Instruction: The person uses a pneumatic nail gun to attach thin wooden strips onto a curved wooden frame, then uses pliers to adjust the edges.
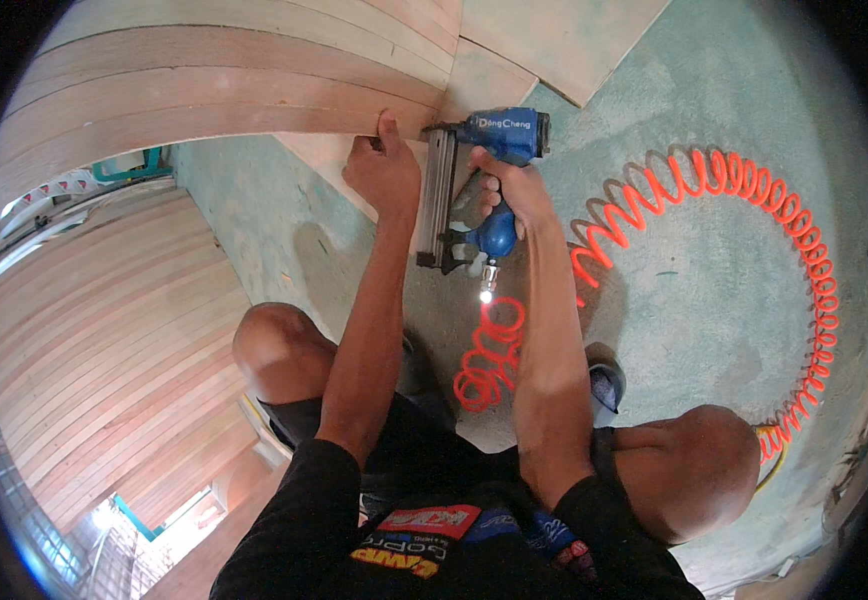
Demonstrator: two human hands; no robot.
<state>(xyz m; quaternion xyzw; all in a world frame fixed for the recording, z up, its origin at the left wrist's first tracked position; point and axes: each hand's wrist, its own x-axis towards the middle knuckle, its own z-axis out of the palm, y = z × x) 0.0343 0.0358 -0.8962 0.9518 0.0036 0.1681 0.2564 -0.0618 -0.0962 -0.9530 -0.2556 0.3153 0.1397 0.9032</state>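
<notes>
My right hand (509, 195) is wrapped round the grip of a blue pneumatic nail gun (494, 236). Its nose touches or nearly touches the lower edge of a panel of wooden planks (224, 100), close to the panel's right end. The gun's long metal magazine (438, 185) points back toward me. Just left of the nose, my left hand (384, 175) is closed at the same edge, thumb lying on the lowest plank and the other fingers curled under. A coiled orange air hose (719, 172) joins the fitting at the base of the gun.
The hose loops over the greenish concrete floor (694, 300) on the right. Flat wooden boards (544, 40) lie beyond the gun. Another slatted wooden panel (104, 350) stands at my left. My bent knees (279, 350) flank the work, and a dark shoe (606, 385) shows below my right forearm.
</notes>
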